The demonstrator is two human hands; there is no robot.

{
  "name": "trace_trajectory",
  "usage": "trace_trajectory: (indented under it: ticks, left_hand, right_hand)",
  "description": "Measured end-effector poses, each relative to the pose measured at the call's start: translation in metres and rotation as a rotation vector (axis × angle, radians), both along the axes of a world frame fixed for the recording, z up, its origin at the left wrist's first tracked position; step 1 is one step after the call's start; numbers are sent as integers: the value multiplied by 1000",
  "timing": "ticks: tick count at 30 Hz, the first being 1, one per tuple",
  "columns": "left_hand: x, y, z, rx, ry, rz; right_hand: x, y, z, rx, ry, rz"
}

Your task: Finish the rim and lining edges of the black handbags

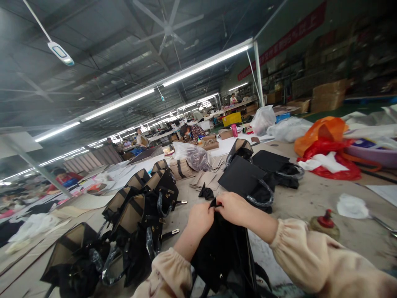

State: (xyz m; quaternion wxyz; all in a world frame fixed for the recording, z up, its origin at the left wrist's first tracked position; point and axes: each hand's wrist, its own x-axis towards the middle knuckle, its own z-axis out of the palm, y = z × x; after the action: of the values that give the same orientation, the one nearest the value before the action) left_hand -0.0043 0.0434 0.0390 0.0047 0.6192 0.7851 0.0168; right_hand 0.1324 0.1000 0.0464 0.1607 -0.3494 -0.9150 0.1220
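A black handbag [223, 252] stands in front of me at the table's near edge. At its top, my left hand [201, 217] pinches a piece of the black fabric, fingers closed. Right beside it, my right hand [232, 207] is also closed on the same black fabric, the two hands almost touching. Just beyond them lies a small crumpled black piece [206, 191]. To the left stand several black handbags [130, 211] with tan insides and plastic-wrapped handles. Flat black bags [243, 178] lie behind my right hand.
On the right are a dark pot with a red top [325, 223], a white scrap [352, 206], and red and orange plastic bags [322, 136]. A clear plastic bag [194, 155] lies farther back. Other people [194, 131] sit at tables beyond.
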Motion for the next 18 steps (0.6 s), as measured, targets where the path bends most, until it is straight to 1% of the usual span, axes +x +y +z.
trace_trajectory:
  ticks: [2,7,13,18]
  left_hand:
    - [0,0,0,-8,-16,-1]
    - [1,-1,0,-2,-27,-24]
    - [1,1,-3,29,-7,-32]
    - [-1,2,-4,65,-4,-43]
  right_hand:
    - [1,1,0,13,-13,-15]
    - [2,4,-2,104,-92,-122]
    - [-3,8,-1,168,-74,-147]
    - [-6,8,-1,172,-65,-165]
